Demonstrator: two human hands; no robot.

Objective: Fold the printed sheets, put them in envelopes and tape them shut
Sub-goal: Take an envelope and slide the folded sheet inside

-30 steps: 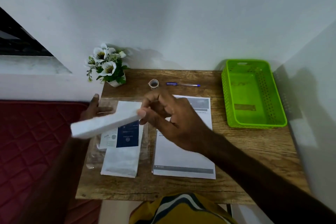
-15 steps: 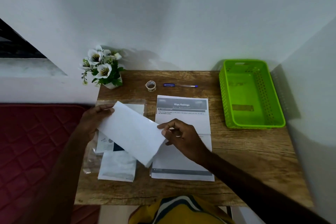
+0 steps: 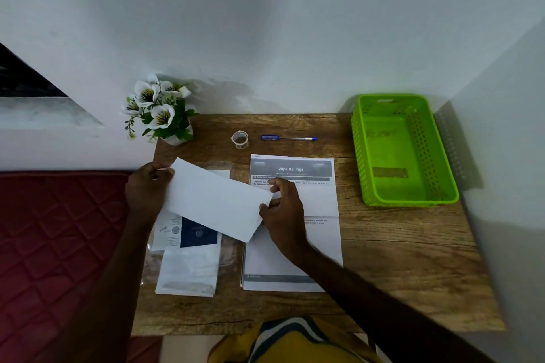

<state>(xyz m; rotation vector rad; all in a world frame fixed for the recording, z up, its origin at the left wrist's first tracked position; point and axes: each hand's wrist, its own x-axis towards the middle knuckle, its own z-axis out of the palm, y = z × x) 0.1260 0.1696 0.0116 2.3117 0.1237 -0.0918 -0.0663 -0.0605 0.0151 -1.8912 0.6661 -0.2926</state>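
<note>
Change: envelope (image 3: 216, 199) raised slightly since the earlier frame, right hand (image 3: 284, 209) shifted onto its right end.
Grip: envelope pinched by left hand (image 3: 146, 190) and right hand at frame centre.
Obstruction: printed sheets (image 3: 309, 203) partly covered.
Surroundings: tape roll (image 3: 239, 139), pen (image 3: 288, 138), green basket (image 3: 404, 150), upper right.

A plain white envelope (image 3: 215, 200) is held tilted above the worktop (image 3: 398, 259). Beneath it, the printed sheets (image 3: 295, 244) headed "Wipe Railings" lie flat, with packaged envelopes (image 3: 188, 262) to their left and a tape roll (image 3: 240, 139) beyond.
</note>
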